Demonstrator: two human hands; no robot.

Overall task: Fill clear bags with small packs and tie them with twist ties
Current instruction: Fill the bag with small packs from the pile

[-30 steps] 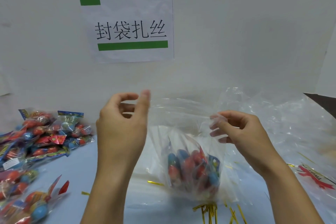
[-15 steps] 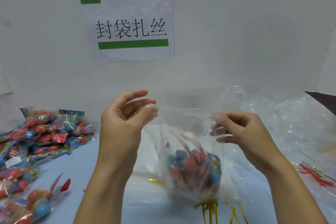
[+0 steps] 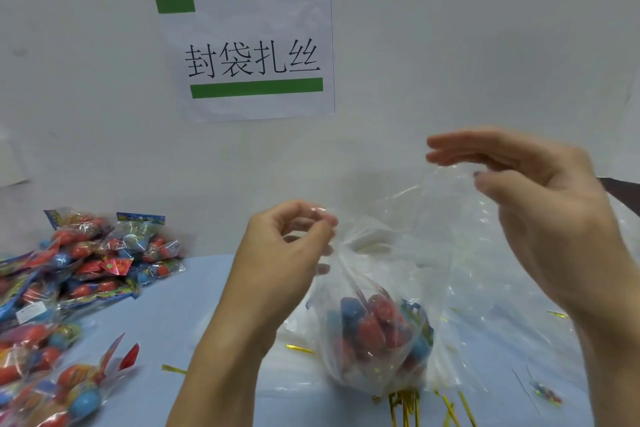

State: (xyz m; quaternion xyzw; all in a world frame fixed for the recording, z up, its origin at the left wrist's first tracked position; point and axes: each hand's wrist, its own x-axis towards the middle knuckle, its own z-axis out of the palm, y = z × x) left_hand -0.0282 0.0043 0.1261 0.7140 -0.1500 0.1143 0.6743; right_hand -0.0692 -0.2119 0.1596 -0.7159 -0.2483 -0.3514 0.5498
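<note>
— Several gold twist ties (image 3: 403,407) lie nearest me, at the bottom edge, right under the filled clear bag (image 3: 377,340). That's the relation I care about: the ties sit straight below the gathered neck, so whichever hand lets go only has to drop down toward me.

— Which hand has the bag?

— My left hand (image 3: 287,253). Its fingers are curled and pinching the bunched film at the neck, just above the load. The small packs (image 3: 372,326), red and blue, sit at the bottom of the bag, and the bag's long axis runs roughly upright from the table to that pinch, leaning a little left at the top.

— And the right?

— My right hand (image 3: 540,205) is higher and to the right. Its fingers are straight and spread, holding nothing firmly; loose film trails up to its thumb, but I can't tell whether it's truly nipped. I'd judge the right hand is the free one for fetching a tie, though the left is nearer to them.

— Anything to read?

— More loose packs (image 3: 86,274) are piled at the left on the blue table (image 3: 194,295); their header print is too blurred to read. Farther back, on the wall, a paper sign (image 3: 249,52) reads 封袋扎丝 between two green bars.
</note>
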